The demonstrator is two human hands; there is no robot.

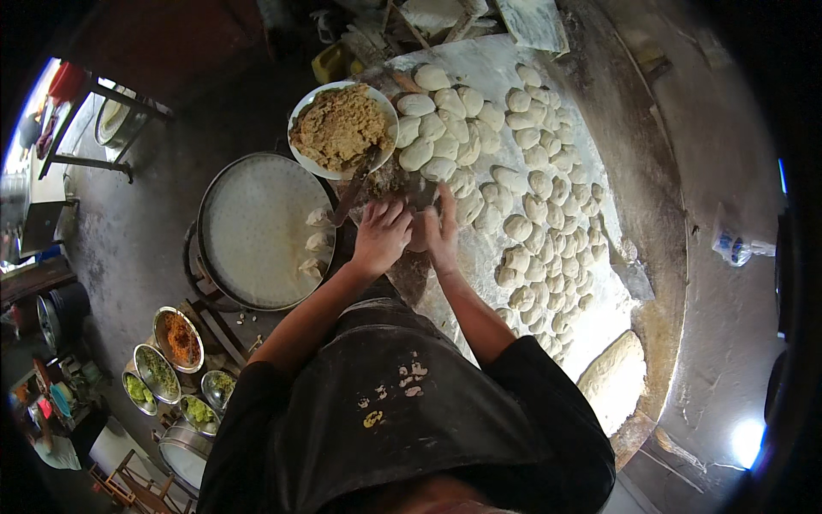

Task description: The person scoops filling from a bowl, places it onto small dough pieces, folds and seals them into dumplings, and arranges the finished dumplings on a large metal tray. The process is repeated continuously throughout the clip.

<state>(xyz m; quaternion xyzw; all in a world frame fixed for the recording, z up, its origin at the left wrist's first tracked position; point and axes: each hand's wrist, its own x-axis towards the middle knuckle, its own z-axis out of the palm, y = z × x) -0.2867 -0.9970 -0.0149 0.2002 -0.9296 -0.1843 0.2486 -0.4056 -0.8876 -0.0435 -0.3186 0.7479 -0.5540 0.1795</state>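
Observation:
My left hand (385, 234) is over the near edge of the floured table, its fingers bent. Close by on the right, my right hand (442, 228) is blurred, with fingers stretched forward and some gap between them. A brownish rounded patch shows between the hands, too blurred to name, and what lies under the fingers is hidden. Ahead of them many flattened dough pieces (449, 122) lie in a cluster. A white bowl (318, 169) heaped with brown crumbly filling (340, 125) stands beyond my left hand. A dark flat spatula (352, 196) leans from its rim.
Left of my hands is a round steamer tray (257, 225) bearing three shaped dumplings (319, 242). Rows of small dough balls (555, 212), a scraper (632, 279) and a large dough slab (613, 382) lie rightward. Metal bowls with shredded orange food (182, 337) and green fillings (156, 372) stand lower left.

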